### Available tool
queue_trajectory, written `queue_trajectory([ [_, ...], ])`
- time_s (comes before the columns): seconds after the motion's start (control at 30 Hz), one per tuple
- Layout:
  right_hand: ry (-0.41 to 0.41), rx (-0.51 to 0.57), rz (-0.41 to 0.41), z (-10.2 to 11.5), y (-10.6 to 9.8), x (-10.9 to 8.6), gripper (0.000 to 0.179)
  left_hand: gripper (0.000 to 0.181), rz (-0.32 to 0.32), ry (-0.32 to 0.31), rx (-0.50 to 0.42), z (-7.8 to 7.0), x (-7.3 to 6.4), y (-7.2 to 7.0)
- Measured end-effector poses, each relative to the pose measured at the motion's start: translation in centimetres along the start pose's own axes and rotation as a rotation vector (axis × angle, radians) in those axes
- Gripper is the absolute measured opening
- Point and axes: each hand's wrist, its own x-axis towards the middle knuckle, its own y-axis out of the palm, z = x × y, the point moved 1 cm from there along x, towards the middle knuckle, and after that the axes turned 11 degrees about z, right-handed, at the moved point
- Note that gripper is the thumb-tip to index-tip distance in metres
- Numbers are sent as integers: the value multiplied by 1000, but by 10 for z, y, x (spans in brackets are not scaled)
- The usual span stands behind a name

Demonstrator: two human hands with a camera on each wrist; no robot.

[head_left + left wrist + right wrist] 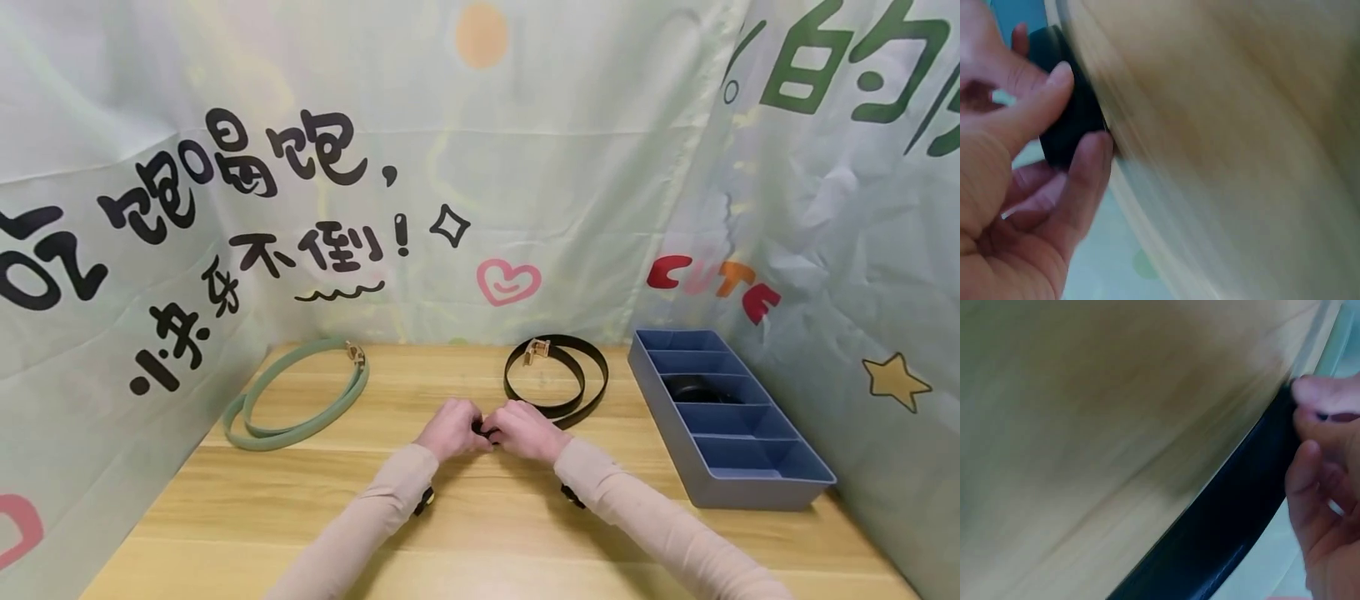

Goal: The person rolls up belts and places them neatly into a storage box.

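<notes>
A black belt [557, 412] with a gold buckle [537, 350] lies in loose loops on the table beyond my hands. My left hand [452, 430] and right hand [525, 430] meet at its free end, near the middle of the table. In the left wrist view, my left thumb and fingers [1090, 162] pinch a short bent piece of the black strap [1069, 119]. The right wrist view has my right fingers [1310, 465] pinching the strap [1229, 494] further along, its length running away toward the lower left.
To the left lies a pale green belt [296, 433] in loops, its gold buckle at the back. A grey-blue divided box [757, 493] stands on the right, with a black coiled thing [697, 389] in its middle compartment. Printed cloth walls [555, 208] enclose the wooden table [300, 517].
</notes>
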Motion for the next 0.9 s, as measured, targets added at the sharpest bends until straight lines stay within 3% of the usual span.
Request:
queue_trajectory([
  [0.17,55,31,-5,3,2,0,25,31,-66,-32,60,-6,1,2],
  [0.37,-33,88,16,-6,2,-9,31,15,3,-44,16,-4,4,1],
  [0.6,-47,81,16,-11,2,-14,18,14,79,42,17,1,5,-1],
  [0.9,4,62,-46,-5,6,-7,17,20,36,-32,-17,-4,5,-2],
])
